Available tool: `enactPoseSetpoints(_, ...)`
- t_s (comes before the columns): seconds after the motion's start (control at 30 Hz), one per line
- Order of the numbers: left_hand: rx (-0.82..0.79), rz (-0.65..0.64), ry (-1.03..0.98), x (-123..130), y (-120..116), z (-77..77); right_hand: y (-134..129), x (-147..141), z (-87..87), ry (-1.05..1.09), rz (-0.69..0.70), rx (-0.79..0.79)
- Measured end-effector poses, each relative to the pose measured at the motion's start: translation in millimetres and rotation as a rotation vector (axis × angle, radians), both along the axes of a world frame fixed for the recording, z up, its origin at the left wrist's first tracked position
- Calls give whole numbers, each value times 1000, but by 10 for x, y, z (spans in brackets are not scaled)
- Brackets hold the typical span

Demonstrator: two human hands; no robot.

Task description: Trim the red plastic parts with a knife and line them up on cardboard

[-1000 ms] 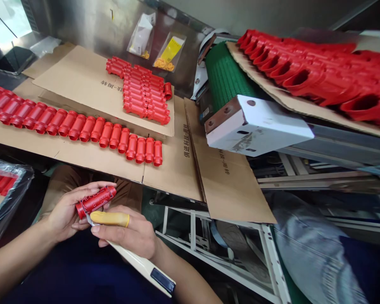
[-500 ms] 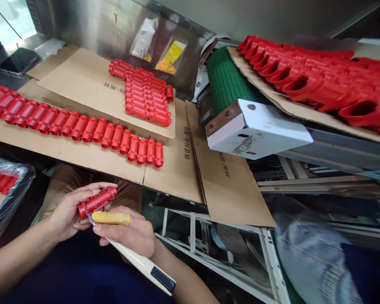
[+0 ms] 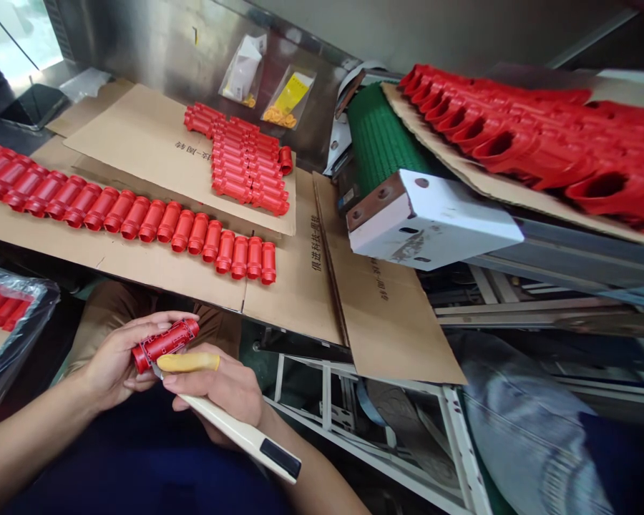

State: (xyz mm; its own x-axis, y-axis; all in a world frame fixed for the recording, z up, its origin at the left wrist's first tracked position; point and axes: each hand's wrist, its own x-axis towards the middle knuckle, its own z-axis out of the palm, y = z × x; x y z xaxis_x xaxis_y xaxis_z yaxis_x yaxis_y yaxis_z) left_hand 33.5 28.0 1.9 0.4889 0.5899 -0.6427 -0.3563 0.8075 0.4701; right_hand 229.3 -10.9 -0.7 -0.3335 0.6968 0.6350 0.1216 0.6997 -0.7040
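Note:
My left hand is closed around a red plastic tube-shaped part with cut-outs along its side, held tilted above my lap. In my right hand is a utility knife with a cream handle and a dark end. Its blade tip is at the lower left end of the red part; whether it touches is hard to see. A yellow finger cot covers my right index finger, which lies along the knife near the blade.
A row of red tubes lines the cardboard-covered bench. More red parts lie on a cardboard sheet behind. At right, a green conveyor bears cardboard with red parts. A plastic-lined crate stands left; another person's leg is at right.
The knife and my right hand have shifted very slightly right and down. My left hand keeps the red part in nearly the same place.

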Motion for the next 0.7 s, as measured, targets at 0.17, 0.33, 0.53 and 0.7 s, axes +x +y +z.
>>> enactPoseSetpoints(0.17,5,4,10,2,-6,-33,60,45,189,-208,101,-137)
enactPoseSetpoints(0.33,40,32,-59,12,22,-61,28,106,326,-177,299,-165)
enactPoseSetpoints(0.53,336,258,68,-4,-9,-29,-72,66,135,172,-137,-172)
enactPoseSetpoints(0.7,659,418,375,-65,-109,-45,-78,7,22,37,-322,-57)
